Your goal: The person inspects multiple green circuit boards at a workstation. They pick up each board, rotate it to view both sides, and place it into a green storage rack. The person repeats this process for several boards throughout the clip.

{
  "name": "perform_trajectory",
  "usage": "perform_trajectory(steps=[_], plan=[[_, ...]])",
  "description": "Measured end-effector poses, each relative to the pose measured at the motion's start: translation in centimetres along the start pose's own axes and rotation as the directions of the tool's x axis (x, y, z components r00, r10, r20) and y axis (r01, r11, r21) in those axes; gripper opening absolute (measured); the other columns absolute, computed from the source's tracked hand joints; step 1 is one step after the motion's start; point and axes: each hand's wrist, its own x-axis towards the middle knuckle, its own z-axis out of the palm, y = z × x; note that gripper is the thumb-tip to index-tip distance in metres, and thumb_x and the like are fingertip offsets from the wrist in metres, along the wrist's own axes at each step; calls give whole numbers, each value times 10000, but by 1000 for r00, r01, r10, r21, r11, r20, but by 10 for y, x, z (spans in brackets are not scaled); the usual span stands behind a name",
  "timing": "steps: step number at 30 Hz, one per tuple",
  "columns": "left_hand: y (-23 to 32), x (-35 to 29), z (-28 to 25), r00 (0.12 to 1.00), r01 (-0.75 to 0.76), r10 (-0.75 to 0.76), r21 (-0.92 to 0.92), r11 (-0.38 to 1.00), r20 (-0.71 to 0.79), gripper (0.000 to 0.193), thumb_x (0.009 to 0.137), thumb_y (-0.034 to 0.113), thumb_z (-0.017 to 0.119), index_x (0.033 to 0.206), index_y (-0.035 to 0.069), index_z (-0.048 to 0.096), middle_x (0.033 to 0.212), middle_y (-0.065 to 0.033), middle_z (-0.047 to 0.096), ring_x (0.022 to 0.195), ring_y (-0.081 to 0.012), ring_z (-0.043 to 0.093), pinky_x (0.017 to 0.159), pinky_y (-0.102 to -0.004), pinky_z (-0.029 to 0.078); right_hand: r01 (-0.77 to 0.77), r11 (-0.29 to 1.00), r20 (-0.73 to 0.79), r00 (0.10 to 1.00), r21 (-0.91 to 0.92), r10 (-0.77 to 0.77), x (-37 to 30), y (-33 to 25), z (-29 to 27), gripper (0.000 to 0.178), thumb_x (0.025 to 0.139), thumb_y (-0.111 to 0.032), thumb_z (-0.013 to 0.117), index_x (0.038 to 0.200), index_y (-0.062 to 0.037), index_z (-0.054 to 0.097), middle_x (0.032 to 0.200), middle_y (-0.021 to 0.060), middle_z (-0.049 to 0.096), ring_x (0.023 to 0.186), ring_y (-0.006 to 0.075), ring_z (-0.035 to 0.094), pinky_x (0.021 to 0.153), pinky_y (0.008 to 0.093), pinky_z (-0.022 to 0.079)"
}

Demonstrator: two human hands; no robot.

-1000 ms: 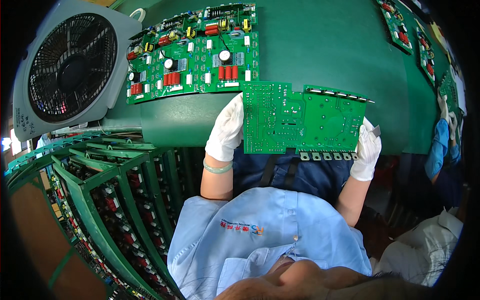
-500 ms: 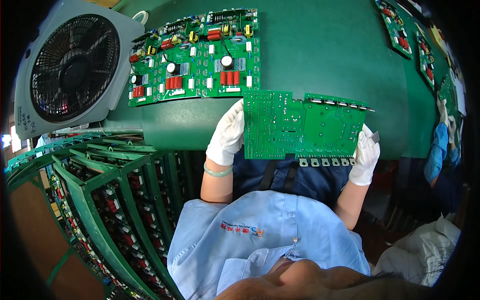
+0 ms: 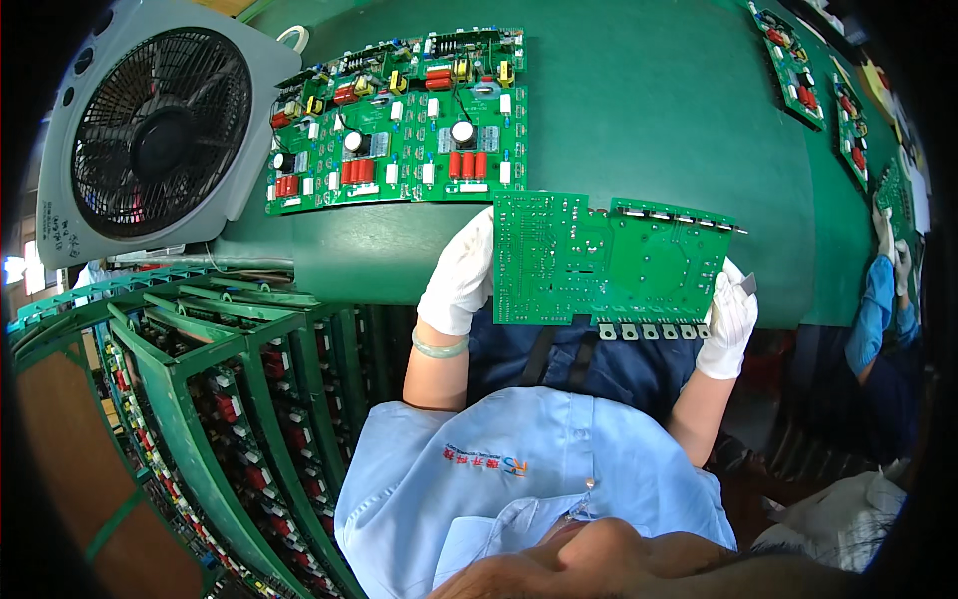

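Observation:
A green circuit board (image 3: pixel 654 265) is held up over the near edge of the bench, its solder side in view. Metal tabs with holes stick out along its lower edge, and a row of flat parts lines its upper right edge. My left hand (image 3: pixel 461 275), in a white glove, grips the board's left edge; its fingertips are hidden behind the board. My gloved right hand (image 3: pixel 733 317) is closed on the right edge. A small grey flat piece (image 3: pixel 748 284) shows at the right fingers; how it is held cannot be made out.
Several populated circuit boards (image 3: pixel 399 130) lie at the back left on the green bench (image 3: pixel 639 110). A grey fan (image 3: pixel 160 140) stands left of them. A green rack (image 3: pixel 239 344) filled with boards is at my left. More boards (image 3: pixel 788 65) and another person's arm (image 3: pixel 873 309) are at the right.
The view has shifted slightly, so the bench things appear a little lower and further right. Both hands keep hold of the board, which shows the same side.

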Motion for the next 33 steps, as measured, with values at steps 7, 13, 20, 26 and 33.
perform_trajectory(steps=[7,13,20,26,33], plan=[[3,0,1,1000,-29,29,106,994,6,504,1036,315,458,1396,-36,431,1306,-106,568,1139,-172,571,970,-310,467,-30,987,24,999,155,27,0,-3,7,373,953,-69,546,1265,134,535,1101,137,669,903,132,646,789,240,498],[2,1,2,1000,-8,11,158,987,-16,583,1015,391,485,1403,-40,427,1314,-114,568,1135,-190,578,955,-326,480,-48,982,54,998,184,39,-1,-12,14,398,943,-78,568,1280,129,528,1066,104,677,834,89,631,721,202,487],[3,-3,4,996,16,-3,136,991,-91,564,1019,392,479,1381,-40,460,1263,-103,597,1077,-167,599,915,-305,495,-43,976,80,996,212,26,0,-13,12,376,935,-54,560,1263,130,548,1123,143,672,943,152,656,828,262,511],[6,-1,4,1000,1,2,129,992,-22,618,995,411,521,1392,-55,434,1292,-114,577,1111,-177,586,943,-318,484,-116,972,70,992,202,104,1,-14,10,374,921,-24,570,1261,130,548,1125,148,670,948,158,662,815,257,522],[4,2,-3,1000,22,-22,108,994,4,601,978,369,559,1384,-56,437,1291,-120,576,1114,-186,591,940,-326,498,-104,961,66,994,256,90,0,-17,16,386,914,-6,571,1272,135,537,1123,157,668,958,159,661,816,259,527]])
